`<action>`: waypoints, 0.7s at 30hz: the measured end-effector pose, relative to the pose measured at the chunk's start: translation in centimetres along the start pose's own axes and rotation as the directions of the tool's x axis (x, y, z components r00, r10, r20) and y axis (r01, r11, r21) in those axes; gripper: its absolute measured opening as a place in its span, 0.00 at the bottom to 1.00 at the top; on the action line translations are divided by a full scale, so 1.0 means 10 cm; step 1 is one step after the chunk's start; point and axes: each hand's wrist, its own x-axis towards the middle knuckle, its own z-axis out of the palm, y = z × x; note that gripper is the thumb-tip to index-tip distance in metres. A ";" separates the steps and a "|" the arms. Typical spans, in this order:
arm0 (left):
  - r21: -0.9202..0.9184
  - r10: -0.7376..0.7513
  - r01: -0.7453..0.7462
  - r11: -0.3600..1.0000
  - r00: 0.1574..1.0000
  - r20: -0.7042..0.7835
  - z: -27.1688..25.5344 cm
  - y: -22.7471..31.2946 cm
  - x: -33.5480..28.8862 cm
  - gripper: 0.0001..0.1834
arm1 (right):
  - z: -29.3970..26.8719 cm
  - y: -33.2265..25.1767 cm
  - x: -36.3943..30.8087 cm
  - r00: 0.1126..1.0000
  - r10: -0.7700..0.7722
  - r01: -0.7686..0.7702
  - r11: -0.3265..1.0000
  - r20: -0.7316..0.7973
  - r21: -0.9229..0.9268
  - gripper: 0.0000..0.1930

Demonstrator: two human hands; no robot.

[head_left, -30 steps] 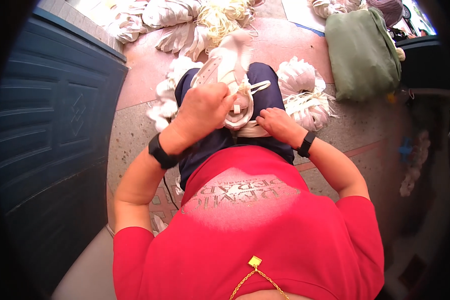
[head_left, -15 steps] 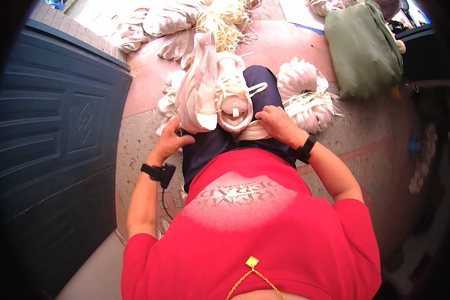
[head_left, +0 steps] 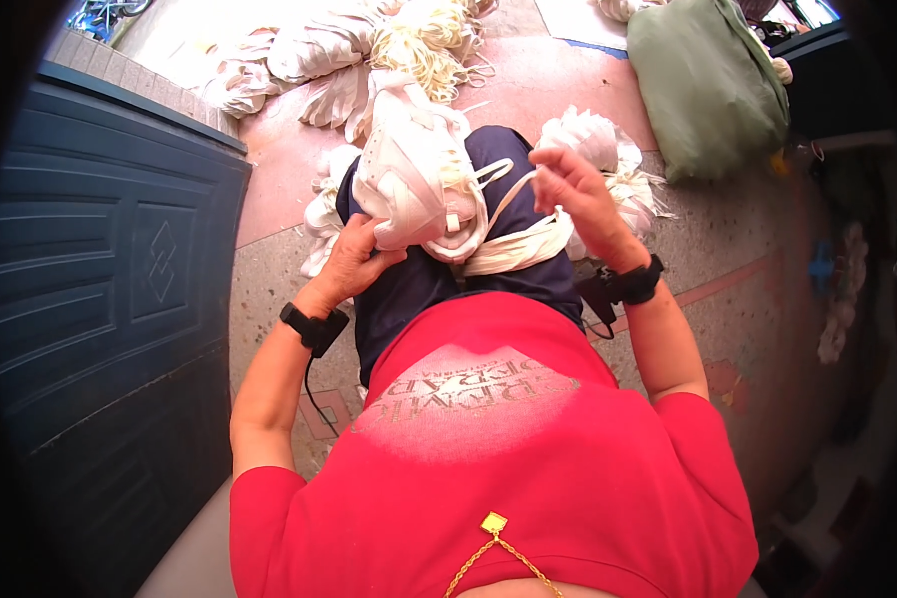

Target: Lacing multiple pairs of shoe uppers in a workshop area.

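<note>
Two pale shoe uppers lie side by side across my lap. My left hand (head_left: pixel 352 263) closes on the heel of the left shoe (head_left: pixel 401 189), thumb and fingers at its rim. The right shoe (head_left: pixel 458 239) sits against it, a loop of lace standing out from its side. A flat bundle of white shoelaces (head_left: pixel 520 249) lies over my right thigh, next to that shoe. Above the bundle, my right hand (head_left: pixel 580 199) is raised, fingers pinched on a single shoelace (head_left: pixel 511 202) that runs down toward the shoe and bundle.
Tied bunches of shoe uppers (head_left: pixel 319 45) and loose cream laces (head_left: pixel 421 45) lie on the floor ahead. Another bunch (head_left: pixel 593 140) is beyond my right knee. A stuffed green sack (head_left: pixel 708 95) stands far right; a dark blue panelled door (head_left: pixel 120 269) is at left.
My right hand has risen from the lace bundle, drawing up one shoelace. My left hand has come in onto the left shoe's heel, and that shoe has tilted over.
</note>
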 end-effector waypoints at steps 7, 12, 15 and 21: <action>0.507 0.076 -0.222 0.833 0.953 0.293 0.19 0.62 -0.06 0.19 | -0.33 -0.40 -0.14 0.956 -0.196 0.243 0.946 -0.219 0.215 0.14; 0.729 0.004 -0.137 0.670 0.984 0.181 0.81 0.60 0.14 0.18 | -0.38 -0.40 -0.12 0.953 -0.110 0.121 0.992 -0.283 0.022 0.13; 0.742 -0.073 -0.079 0.666 0.983 0.169 0.88 0.58 0.15 0.13 | -0.15 -0.05 -0.10 0.987 0.079 -0.125 0.924 -0.138 -0.360 0.12; 0.779 -0.046 -0.111 0.617 0.983 0.177 0.90 0.51 0.18 0.09 | 0.40 0.64 0.04 0.988 -0.113 -0.042 0.466 -0.107 -0.884 0.18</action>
